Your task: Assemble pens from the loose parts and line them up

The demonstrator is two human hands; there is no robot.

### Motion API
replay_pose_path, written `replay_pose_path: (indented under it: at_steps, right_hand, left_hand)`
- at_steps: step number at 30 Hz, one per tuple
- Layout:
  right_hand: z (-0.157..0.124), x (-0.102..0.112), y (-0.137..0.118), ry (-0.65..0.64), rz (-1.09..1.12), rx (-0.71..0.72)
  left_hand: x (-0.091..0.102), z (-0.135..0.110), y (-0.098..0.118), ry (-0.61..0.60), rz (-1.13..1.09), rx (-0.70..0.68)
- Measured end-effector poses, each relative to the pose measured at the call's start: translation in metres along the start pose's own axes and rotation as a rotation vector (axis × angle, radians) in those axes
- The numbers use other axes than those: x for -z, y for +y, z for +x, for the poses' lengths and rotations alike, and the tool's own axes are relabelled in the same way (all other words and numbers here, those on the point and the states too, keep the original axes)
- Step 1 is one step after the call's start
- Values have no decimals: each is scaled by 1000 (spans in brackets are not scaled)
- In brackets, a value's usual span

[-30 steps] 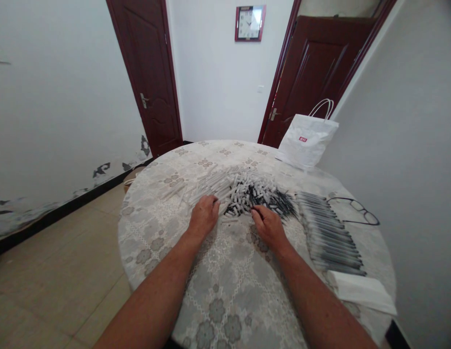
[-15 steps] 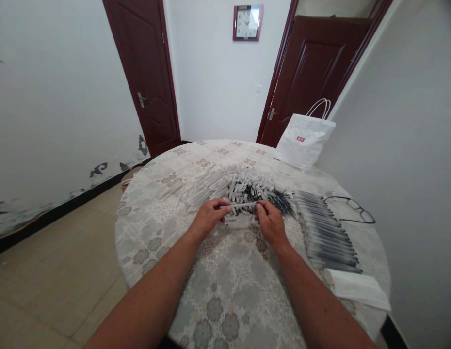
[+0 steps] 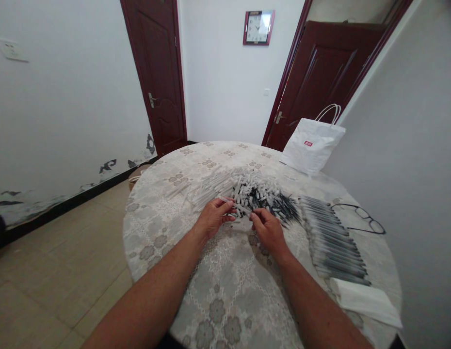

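Note:
A heap of white pen barrels, small caps and black refills (image 3: 247, 191) lies in the middle of the round table (image 3: 225, 291). My left hand (image 3: 214, 217) is closed round a white pen barrel at the heap's near edge. My right hand (image 3: 267, 228) is close beside it, fingers pinched on a small part that I cannot make out. The two hands nearly touch above the tablecloth.
A row of assembled pens (image 3: 330, 237) lies to the right, with spectacles (image 3: 360, 218) beyond and a folded white paper (image 3: 363, 300) nearer me. A white paper bag (image 3: 313, 145) stands at the table's far right. Two dark doors and a wall clock are behind.
A second ago both hands lay on the heap. Then they lifted a white barrel held between them. Now the hands are closer together and the barrel sits in my left hand.

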State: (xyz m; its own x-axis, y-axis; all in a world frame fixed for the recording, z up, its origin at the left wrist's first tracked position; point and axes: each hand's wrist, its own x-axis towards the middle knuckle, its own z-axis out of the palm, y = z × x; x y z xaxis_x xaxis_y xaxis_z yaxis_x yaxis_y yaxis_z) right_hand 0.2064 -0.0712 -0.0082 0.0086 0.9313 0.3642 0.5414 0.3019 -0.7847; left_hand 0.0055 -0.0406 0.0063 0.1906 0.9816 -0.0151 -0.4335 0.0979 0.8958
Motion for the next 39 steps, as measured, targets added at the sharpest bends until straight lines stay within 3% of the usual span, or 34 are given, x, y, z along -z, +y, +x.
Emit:
replay_pose_path:
  at_steps: [5,13,34,39]
  right_hand:
    - [-5,-3,-11,-95,10,104]
    - [-1,6,-3,-74,-210,316]
    - [4,8,7,-92,-388,332]
    - [1,2,2,-107,-383,334]
  left_hand:
    - [-1,-1,-1,-92,-112,85]
    - [4,2,8,34,-275,-31]
    - [1,2,5,36,-85,-44]
    - [-6,-3,-1,-52,-66,42]
